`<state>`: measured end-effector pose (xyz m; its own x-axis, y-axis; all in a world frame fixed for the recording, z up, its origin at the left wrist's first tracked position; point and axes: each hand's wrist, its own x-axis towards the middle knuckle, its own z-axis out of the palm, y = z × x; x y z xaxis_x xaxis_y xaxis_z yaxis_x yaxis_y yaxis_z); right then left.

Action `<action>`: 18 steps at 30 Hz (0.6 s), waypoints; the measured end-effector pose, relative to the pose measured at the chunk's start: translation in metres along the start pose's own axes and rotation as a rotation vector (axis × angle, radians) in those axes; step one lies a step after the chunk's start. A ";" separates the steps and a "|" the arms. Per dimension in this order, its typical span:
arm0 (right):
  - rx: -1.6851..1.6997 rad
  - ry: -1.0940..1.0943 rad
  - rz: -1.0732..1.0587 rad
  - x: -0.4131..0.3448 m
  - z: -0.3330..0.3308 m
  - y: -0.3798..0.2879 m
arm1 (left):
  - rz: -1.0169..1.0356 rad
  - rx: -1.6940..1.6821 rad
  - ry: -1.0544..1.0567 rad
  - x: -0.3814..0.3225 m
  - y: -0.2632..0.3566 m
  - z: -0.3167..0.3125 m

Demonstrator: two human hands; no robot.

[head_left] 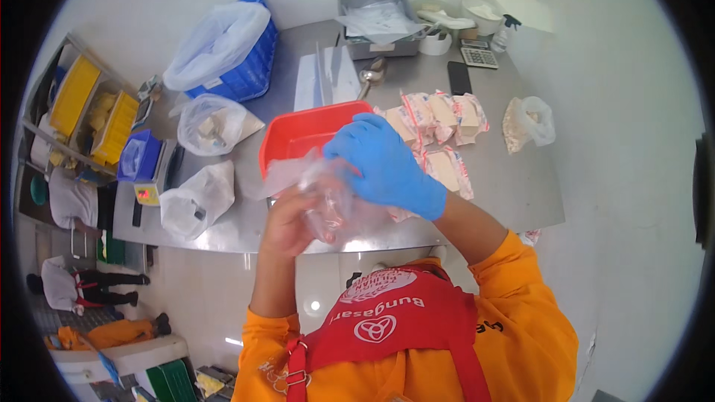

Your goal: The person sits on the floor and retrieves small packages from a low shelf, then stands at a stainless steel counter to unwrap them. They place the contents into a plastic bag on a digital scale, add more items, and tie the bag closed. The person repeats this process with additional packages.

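Note:
My bare left hand (pixel 287 223) grips a clear plastic bag (pixel 329 201) above the front edge of the steel table. A blue glove covers my right hand (pixel 385 164), whose fingers are at the upper part of the same bag. Motion blur hides the exact finger grip and whether anything is inside. Just beyond both hands sits a red plastic tub (pixel 296 134), partly covered by them. Several packets with red-and-white printed wrapping (pixel 441 114) lie on the table to the right, some behind my right wrist.
White plastic bags (pixel 198 201) and a digital scale (pixel 151 184) bearing a blue bin stand left. A lined blue crate (pixel 234 72), metal scoop (pixel 373 73), grey bin (pixel 382 47), phone (pixel 459 78) and calculator (pixel 478 56) are farther back. Other people (pixel 84 287) are at far left.

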<state>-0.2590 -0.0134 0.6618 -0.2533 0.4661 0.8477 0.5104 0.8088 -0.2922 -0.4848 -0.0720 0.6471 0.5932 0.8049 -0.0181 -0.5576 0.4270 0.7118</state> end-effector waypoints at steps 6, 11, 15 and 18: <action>-0.035 -0.062 0.357 0.004 0.018 0.007 | 0.614 1.405 0.693 0.024 -0.004 0.029; -0.231 -0.282 0.569 -0.025 0.018 0.068 | 0.740 1.685 1.032 -0.006 0.026 -0.030; -0.045 -0.447 0.695 -0.057 0.011 0.130 | 0.735 2.320 0.326 -0.032 0.004 -0.004; 0.055 -0.582 0.590 -0.059 0.009 0.128 | 0.363 2.136 0.389 -0.042 0.009 -0.014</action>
<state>-0.1864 0.0658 0.5705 -0.3494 0.9179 0.1883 0.6555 0.3830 -0.6508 -0.5226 -0.0964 0.6445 0.3763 0.8575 0.3509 0.8658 -0.4603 0.1964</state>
